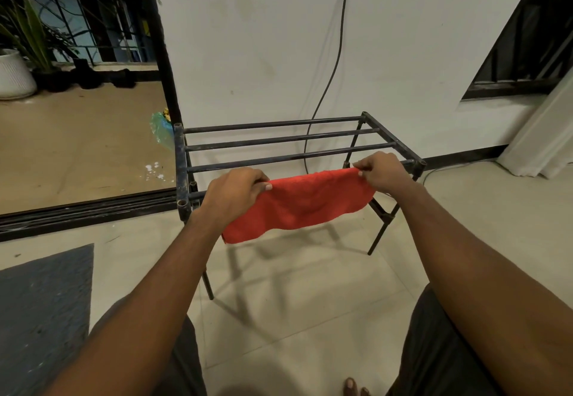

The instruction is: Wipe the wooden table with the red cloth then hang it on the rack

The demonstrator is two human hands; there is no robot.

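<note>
Home interior, tiled floor, balcony plants

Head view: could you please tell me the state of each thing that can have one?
metal rack: standing upright, rear bars bare.
red cloth: stretched out along the rack's front bar, hanging down.
left hand: grips the cloth's left end.
right hand: pinches the cloth's right end.

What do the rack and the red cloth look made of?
The rack looks like dark painted metal tubing: thin round bars, socketed joints. The red cloth seems soft fabric, perhaps microfibre: fuzzy surface, sagging limply between left hand and right hand.
</note>
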